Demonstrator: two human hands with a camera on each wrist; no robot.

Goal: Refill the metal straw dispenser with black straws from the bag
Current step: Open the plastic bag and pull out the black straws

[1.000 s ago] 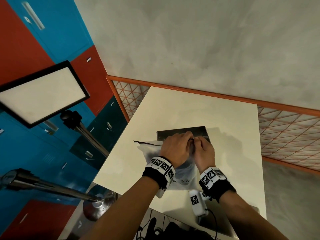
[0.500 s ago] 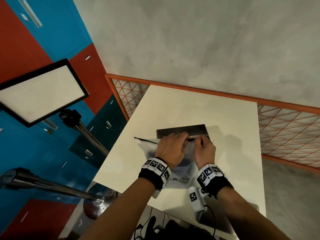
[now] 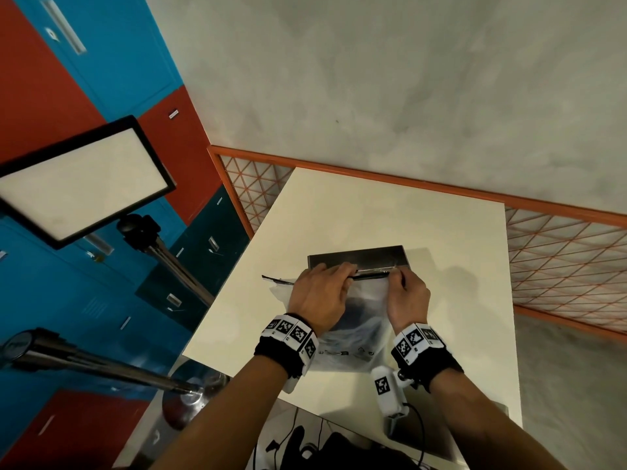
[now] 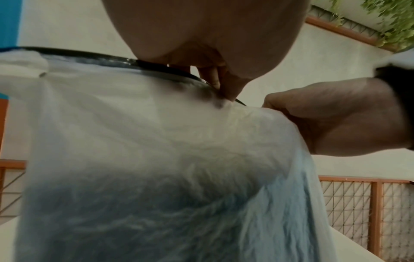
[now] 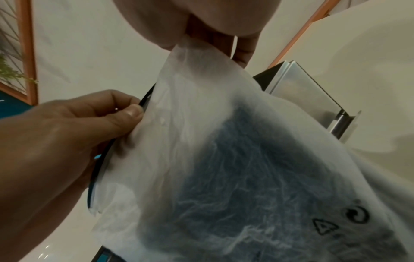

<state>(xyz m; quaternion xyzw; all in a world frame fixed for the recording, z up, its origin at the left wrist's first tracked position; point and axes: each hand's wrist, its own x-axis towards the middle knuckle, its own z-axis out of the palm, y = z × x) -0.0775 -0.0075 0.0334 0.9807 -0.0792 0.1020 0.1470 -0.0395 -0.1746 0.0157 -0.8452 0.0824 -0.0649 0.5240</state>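
Above the bench [image 3: 339,212], both hands pinch the top seam of the bag [image 3: 353,320], the left hand [image 3: 319,296] and right hand [image 3: 407,296] side by side, and the metal straw dispenser [image 3: 359,257] lies just behind, parallel to the seam

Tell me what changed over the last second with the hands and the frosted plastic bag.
The left hand and right hand, close together a second ago, have moved apart along the black-edged top of the frosted plastic bag, pulling its mouth open. Both keep pinching that top edge. The dark mass inside the bag, the metal straw dispenser behind it and the cream table look unchanged.
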